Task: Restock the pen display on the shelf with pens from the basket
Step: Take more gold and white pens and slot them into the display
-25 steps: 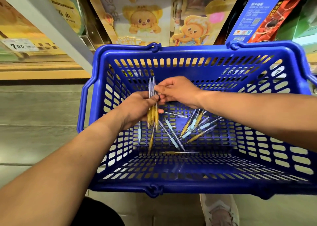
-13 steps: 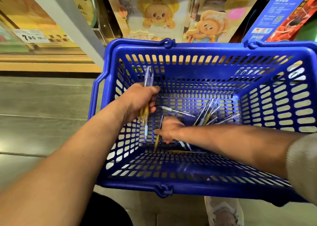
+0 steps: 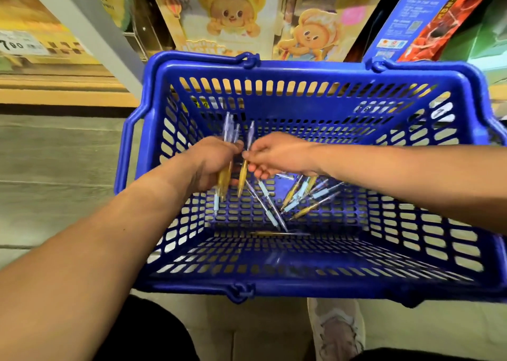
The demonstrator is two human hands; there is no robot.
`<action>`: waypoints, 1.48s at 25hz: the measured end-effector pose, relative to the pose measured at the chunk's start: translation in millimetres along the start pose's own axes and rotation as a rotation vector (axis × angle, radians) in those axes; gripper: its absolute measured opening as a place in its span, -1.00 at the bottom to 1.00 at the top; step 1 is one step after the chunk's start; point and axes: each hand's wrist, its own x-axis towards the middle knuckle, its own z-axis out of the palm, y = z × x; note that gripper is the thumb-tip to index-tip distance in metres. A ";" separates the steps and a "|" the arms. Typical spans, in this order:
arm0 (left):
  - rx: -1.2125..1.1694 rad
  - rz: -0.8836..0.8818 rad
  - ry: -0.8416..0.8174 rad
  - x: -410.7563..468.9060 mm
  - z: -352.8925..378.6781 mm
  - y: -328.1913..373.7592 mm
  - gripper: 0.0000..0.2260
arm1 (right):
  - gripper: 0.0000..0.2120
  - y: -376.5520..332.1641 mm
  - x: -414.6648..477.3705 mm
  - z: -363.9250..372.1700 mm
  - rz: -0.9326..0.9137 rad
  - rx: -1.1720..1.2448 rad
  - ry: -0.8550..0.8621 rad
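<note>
A blue plastic basket (image 3: 301,75) sits on the floor below me, with several loose pens (image 3: 304,196) lying on its bottom. Inside the basket, my left hand (image 3: 211,163) grips a bunch of pens (image 3: 230,130), clear at the top with yellow and pale blue grips below. Right beside it, my right hand (image 3: 277,155) pinches a single pen with a yellow grip (image 3: 243,174), held upright and almost touching the bunch. One more yellow pen (image 3: 277,233) lies near the basket's front wall.
Behind the basket stand cartoon-bear display cards (image 3: 233,18) and a blue box (image 3: 406,18) on the low shelf. A grey shelf upright (image 3: 93,31) slants at the left, with a price tag (image 3: 19,45) beyond it. My shoe (image 3: 337,330) shows under the basket's front rim.
My right hand went down to the basket floor, picked up one pen and has risen back beside my left hand's bunch. The view has shifted a little.
</note>
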 end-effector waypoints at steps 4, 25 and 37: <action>-0.025 0.032 -0.087 0.9 17.1 1.8 -0.82 | -0.87 3.9 -13.6 -12.9 0.012 0.263 -0.060; 0.033 -0.003 -0.115 3.0 20.3 0.4 -0.82 | -0.90 107.8 -48.2 -56.8 0.032 -1.304 -0.225; -0.019 -0.032 -0.202 3.0 13.4 1.0 -0.73 | -0.74 10.6 -20.8 -40.5 0.098 0.396 -0.044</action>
